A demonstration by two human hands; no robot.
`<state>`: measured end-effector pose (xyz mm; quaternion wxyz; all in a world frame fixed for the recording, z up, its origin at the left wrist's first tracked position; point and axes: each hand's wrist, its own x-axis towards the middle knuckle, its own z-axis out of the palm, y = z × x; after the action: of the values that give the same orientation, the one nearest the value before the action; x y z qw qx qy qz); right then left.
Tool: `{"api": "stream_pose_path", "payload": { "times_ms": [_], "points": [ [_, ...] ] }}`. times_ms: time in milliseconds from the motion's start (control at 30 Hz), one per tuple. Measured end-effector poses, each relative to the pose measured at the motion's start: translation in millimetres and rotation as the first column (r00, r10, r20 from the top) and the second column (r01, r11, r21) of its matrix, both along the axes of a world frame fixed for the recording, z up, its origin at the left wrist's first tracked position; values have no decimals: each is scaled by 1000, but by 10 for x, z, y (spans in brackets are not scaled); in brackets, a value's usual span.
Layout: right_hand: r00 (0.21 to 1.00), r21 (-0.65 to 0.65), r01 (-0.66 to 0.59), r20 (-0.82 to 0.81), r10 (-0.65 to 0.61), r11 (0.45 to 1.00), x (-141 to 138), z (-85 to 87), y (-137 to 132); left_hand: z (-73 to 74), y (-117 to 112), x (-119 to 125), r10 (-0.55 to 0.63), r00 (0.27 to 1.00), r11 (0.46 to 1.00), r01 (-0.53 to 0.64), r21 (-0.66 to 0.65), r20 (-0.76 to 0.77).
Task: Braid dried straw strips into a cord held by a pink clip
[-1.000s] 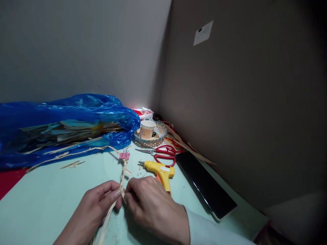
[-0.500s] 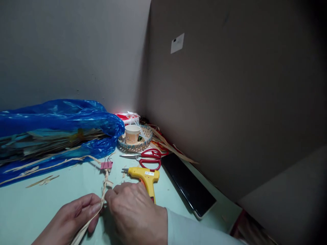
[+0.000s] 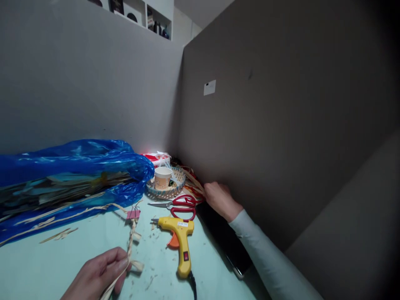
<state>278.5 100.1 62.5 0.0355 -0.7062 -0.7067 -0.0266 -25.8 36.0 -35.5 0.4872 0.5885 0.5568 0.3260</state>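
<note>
My left hand (image 3: 100,273) pinches a braided straw strip (image 3: 129,246) near the front edge of the pale green table (image 3: 78,250). A pink binder clip (image 3: 133,214) clamps the braid's far end. My right hand (image 3: 218,198) has reached to the back right, by the wall. Its fingers are closed on loose tan straw strips (image 3: 193,183) lying beside the woven basket (image 3: 175,187). A yellow glue gun (image 3: 179,237) lies between my hands.
Red-handled scissors (image 3: 179,203) lie in front of the basket, which holds a paper cup (image 3: 163,178). A blue plastic bag (image 3: 71,175) of straw fills the left. A black tablet (image 3: 225,239) lies under my right forearm. Grey partition walls close the corner.
My right hand let go of the braid and moved to the straw strips by the wall. My left hand kept its hold on the braid. The view tilted upward.
</note>
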Motion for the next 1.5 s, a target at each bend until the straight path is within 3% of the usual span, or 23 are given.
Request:
{"api": "stream_pose_path", "payload": {
  "times_ms": [200, 333, 467, 533, 633, 700, 767, 833, 1000, 1100, 1300, 1500],
  "points": [
    [998, -33, 26, -63, -28, 999, 58, -177, 118, -34, 19, -15, -32, 999, 999, 32, 14, 10],
    [987, 42, -14, -157, 20, 999, 43, -33, 17, -11, -12, 28, -20, 999, 1000, 20, 21, 25],
    [918, 97, -218, -318, 238, 971, -130, 148, -175, 72, -99, 113, 81, 995, 996, -82, 21, 58],
    [732, 25, -395, -596, 331, 918, -288, 139, -241, 125, -147, 153, 118, 989, 993, -118, 4, 92],
    [338, -89, -603, -929, 152, 793, -565, -18, -288, 195, -192, 190, 123, 984, 992, -124, 0, 131],
    [251, -143, -665, -967, 39, 733, -734, -159, -312, 229, -200, 194, 97, 984, 995, -101, 17, 150],
    [259, -178, -690, -966, 9, 702, -860, -279, -347, 251, -192, 185, 65, 986, 998, -67, 8, 154],
    [315, -194, -678, -948, 41, 709, -936, -364, -391, 261, -173, 172, 41, 989, 999, -39, -18, 146],
    [489, -85, -541, -841, 231, 837, -1016, -472, -503, 259, -140, 165, 47, 990, 996, -36, -80, 132],
    [564, -10, -489, -767, 307, 872, -1055, -485, -558, 266, -153, 190, 56, 993, 995, -47, -90, 106],
    [608, 5, -535, -692, 389, 845, -1076, -462, -669, 291, -168, 244, 55, 996, 997, -51, -51, 71],
    [638, -6, -519, -668, 383, 854, -1101, -565, -704, 328, -181, 269, 96, 995, 994, -97, -49, -5]
  ]
}}
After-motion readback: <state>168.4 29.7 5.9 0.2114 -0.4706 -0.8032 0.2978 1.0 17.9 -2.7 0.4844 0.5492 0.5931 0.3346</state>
